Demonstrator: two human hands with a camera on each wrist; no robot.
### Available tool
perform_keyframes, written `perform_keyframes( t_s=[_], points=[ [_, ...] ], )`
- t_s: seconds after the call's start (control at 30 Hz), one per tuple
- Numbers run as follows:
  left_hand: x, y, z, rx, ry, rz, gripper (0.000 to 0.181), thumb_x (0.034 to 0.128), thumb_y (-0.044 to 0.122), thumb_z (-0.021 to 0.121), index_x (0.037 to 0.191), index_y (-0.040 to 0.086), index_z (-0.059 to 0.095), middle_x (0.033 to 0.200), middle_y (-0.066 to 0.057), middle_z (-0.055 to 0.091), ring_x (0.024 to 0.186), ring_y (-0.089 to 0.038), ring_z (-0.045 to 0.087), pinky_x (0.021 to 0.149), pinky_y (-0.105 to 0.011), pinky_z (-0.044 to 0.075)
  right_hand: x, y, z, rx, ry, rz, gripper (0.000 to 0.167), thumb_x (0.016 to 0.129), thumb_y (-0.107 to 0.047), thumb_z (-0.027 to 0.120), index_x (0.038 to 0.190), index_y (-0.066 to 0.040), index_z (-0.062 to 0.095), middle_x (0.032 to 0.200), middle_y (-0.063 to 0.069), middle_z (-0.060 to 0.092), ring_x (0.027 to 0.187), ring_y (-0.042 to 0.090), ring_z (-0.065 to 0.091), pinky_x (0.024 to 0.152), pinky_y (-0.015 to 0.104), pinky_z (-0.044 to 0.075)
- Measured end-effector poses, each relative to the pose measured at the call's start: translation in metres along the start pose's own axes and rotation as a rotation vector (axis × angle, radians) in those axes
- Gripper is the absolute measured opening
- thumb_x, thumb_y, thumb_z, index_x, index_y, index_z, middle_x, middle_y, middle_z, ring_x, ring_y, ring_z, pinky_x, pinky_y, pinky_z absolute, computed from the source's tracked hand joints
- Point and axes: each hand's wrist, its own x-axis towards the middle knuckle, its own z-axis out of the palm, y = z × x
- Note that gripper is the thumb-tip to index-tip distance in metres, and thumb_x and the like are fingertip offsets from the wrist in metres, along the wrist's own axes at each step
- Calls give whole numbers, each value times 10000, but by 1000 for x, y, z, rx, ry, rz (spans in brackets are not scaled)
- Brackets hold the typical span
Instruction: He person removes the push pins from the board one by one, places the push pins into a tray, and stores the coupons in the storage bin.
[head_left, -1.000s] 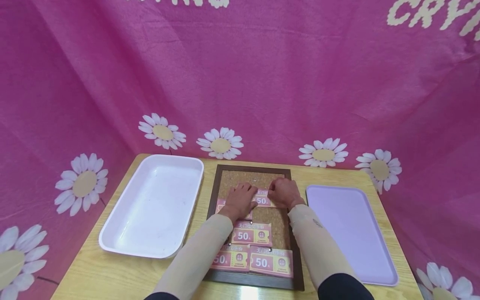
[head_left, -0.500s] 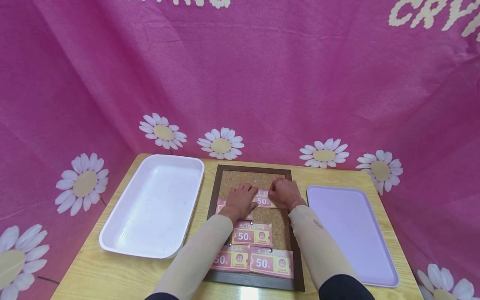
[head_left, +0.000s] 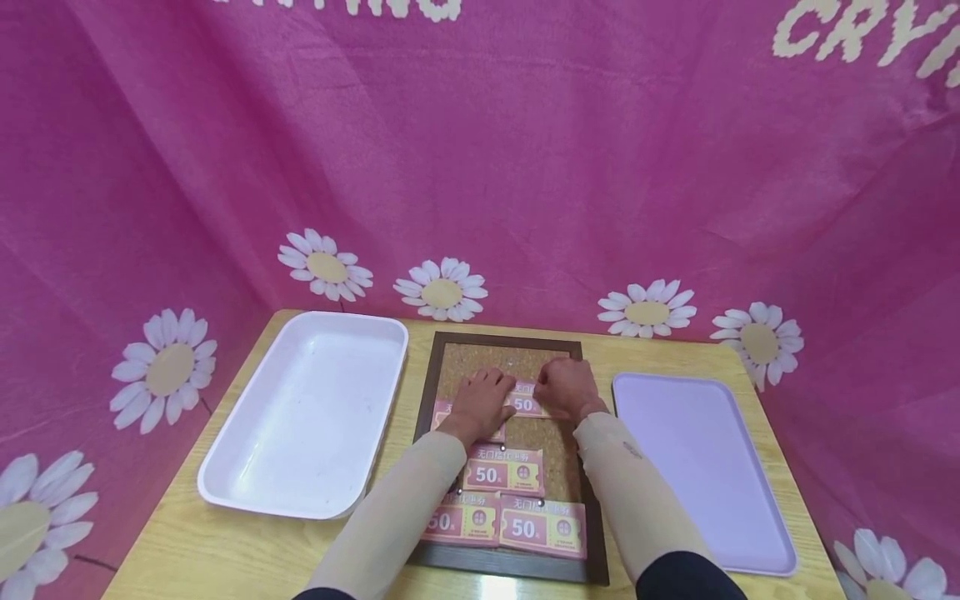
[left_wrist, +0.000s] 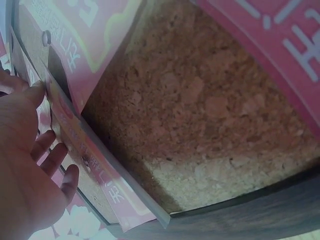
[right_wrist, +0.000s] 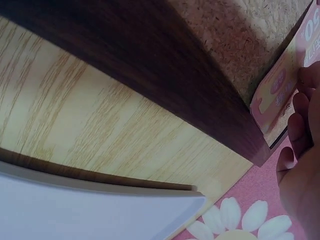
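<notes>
We see the left hand (head_left: 480,406), fingers spread, at the left edge of the upper coupon (head_left: 522,405); the right hand (head_left: 567,388) curls at its right, grip unclear to us. Bare cork (head_left: 557,462) lies below; table (head_left: 660,358) separates frame (head_left: 596,533) and purple tray (head_left: 693,454).

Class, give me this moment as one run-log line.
left hand: at left end of upper coupon; right hand: over its right part; three lower coupons: on corkboard; white tray: left of corkboard; purple tray: right of corkboard

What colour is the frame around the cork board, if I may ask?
The frame is dark brown; it shows best in the right wrist view.
</notes>
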Motion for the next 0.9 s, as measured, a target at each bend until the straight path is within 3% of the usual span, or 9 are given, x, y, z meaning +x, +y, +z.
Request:
perform_keyframes(
  t_s=[0.17, 0.4, 0.73, 0.9],
  points=[
    [-1, 1, 1, 4, -11, 4, 516, 947, 483, 532, 1409, 272, 439, 1411, -1, 486, 1333, -217, 433, 1037, -488, 410, -3, 1, 3, -22, -12, -7, 179, 833, -304, 640, 827, -171, 760, 760, -4, 691, 744, 195, 650, 785, 466, 504],
    [-3, 3, -2, -6, -5, 1, 511, 949, 470, 537, 1408, 268, 439, 1407, -1, 489, 1323, -215, 438, 1021, -477, 417, -4, 4, 8, -29, 41, -18, 203, 842, -294, 621, 867, -154, 768, 781, 11, 706, 777, 214, 672, 772, 472, 492],
    [-1, 1, 0, -8, 6, -1, 497, 944, 477, 544, 1387, 277, 444, 1400, 6, 494, 1310, -210, 445, 1000, -471, 423, -5, 4, 11, -31, 107, -33, 168, 836, -263, 617, 806, -156, 742, 770, 16, 668, 745, 240, 646, 747, 459, 482],
    [0, -1, 3, -16, 16, -5, 501, 936, 477, 556, 1383, 276, 451, 1396, 4, 500, 1309, -214, 449, 996, -480, 424, -4, 3, 11, -19, 80, -12, 185, 852, -276, 599, 827, -163, 743, 810, 19, 661, 786, 249, 642, 786, 476, 470]
  ],
)
